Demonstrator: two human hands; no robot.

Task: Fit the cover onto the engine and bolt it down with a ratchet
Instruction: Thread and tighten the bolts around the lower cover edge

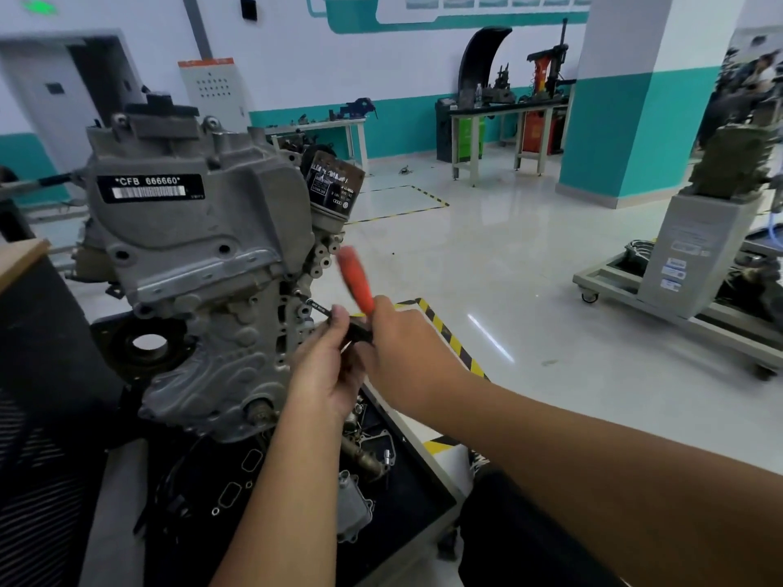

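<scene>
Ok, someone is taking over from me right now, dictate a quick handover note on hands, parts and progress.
Left hand: steadies the black extension bar near the ratchet head.
Right hand: grips the ratchet by its orange handle, blurred, so mid-swing.
The bar's tip sits at a bolt point on the right edge of the engine.
The cover with the CFB 666660 label is already seated on the engine front.
Left: finish this bolt and check the others; their tightness cannot be told from here.
Loose parts lie on the black tray below.

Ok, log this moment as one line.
step: bolting cover | left hand: steadies extension bar | right hand: grips ratchet | engine: on stand
</scene>
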